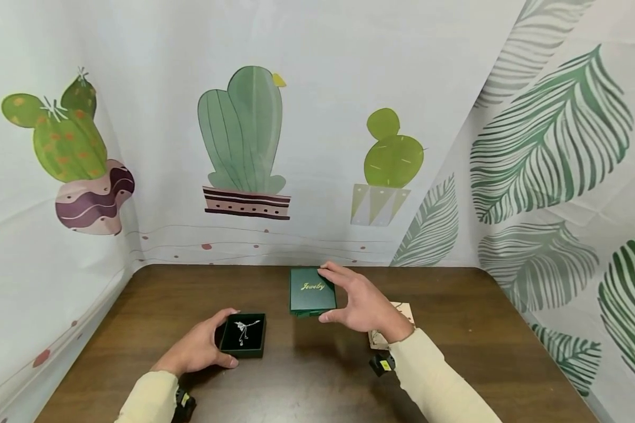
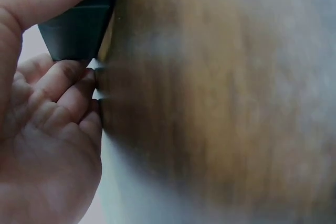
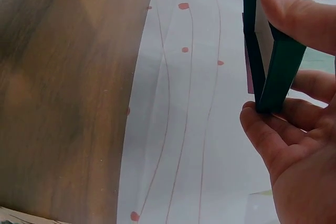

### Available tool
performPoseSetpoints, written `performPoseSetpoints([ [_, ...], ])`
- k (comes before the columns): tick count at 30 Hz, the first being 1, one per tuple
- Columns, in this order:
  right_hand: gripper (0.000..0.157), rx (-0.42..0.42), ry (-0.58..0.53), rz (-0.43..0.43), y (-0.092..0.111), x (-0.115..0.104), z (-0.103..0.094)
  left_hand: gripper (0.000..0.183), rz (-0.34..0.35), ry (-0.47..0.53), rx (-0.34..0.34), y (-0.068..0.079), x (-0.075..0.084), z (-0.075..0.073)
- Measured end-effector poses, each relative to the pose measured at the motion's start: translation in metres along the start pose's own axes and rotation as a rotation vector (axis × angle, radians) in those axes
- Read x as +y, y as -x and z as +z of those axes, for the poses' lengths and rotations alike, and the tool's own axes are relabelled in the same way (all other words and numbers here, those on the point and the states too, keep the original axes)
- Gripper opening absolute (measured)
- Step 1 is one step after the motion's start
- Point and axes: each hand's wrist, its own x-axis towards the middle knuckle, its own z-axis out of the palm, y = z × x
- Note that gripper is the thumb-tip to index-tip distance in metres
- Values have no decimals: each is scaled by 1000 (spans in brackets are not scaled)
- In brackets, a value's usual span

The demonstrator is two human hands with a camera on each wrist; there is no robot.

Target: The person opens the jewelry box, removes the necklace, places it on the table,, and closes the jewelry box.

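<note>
Head view: the left hand (image 1: 198,348), low at the table (image 1: 307,388), grips the open box (image 1: 250,353) between thumb and fingers; the right hand (image 1: 364,302) holds the green lid (image 1: 312,296) raised.

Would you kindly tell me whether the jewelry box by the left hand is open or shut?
Open: the box shows silver jewelry inside, and the right hand holds a green lid apart from it.

We see a screened-off tabletop setting — cactus-print fabric (image 1: 317,147) and leaf-print fabric (image 1: 550,147) border a brown table (image 1: 307,382). Home or studio, we cannot tell.
</note>
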Motion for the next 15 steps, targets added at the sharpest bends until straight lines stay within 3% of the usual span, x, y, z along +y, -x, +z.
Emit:
performPoseSetpoints([
  [15,85,-9,23,-14,-4,3,7,99,1,36,-13,1,0,-1],
])
